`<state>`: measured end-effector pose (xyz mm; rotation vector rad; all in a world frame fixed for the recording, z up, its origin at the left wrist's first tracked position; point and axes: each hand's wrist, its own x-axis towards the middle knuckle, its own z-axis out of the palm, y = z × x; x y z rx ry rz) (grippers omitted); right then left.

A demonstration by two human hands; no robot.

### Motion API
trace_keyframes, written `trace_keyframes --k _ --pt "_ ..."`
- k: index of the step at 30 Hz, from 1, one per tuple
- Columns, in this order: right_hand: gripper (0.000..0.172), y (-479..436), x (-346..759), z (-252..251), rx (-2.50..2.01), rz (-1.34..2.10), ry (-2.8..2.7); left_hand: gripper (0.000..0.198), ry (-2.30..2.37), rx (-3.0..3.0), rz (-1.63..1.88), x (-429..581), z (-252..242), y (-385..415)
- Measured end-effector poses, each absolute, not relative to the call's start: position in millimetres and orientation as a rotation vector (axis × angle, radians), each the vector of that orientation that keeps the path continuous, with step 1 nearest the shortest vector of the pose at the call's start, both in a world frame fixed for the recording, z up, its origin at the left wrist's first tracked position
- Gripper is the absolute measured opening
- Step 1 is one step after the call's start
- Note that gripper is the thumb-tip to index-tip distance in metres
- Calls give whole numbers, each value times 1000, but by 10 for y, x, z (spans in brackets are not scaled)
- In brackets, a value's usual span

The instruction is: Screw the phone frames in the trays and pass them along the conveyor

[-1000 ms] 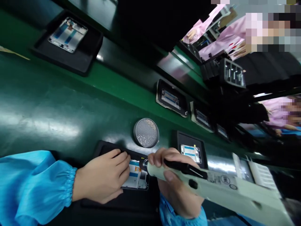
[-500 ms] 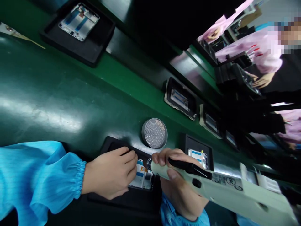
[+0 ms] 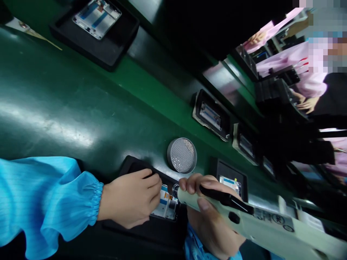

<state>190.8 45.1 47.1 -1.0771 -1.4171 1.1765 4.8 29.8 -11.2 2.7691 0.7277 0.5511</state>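
Note:
My left hand (image 3: 132, 198), in a blue sleeve, lies with curled fingers over the edge of a smartphone frame (image 3: 166, 206), pressing on it. The frame has blue and white panels with a small orange part, and it sits in a black tray (image 3: 137, 167). My right hand (image 3: 207, 213) grips a pale green electric screwdriver (image 3: 244, 216). Its metal tip end (image 3: 175, 190) points down at the frame, right beside my left fingers. My hands hide much of the frame, and the exact contact point of the bit cannot be seen.
A round metal mesh dish (image 3: 182, 155) stands just above the tray. Further phone frames lie in black trays (image 3: 230, 184) (image 3: 97, 18) and holders (image 3: 211, 116) along a green conveyor belt (image 3: 54, 108). Co-workers in pink sleeves (image 3: 292, 61) work at the upper right.
The whole view has slid right and tilted slightly. My left hand stays on the phone frame, and the screwdriver stays in my right hand with its tip at the frame.

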Motion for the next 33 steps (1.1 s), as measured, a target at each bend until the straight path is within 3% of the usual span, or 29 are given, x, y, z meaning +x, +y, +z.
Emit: trace_keyframes --k 16,33 --pt "12 453 1888 491 -1111 1172 -1382 38 747 2786 522 85 -115 286" --pt "32 426 1901 512 -1083 1157 -1454 34 743 2771 561 91 -105 286"
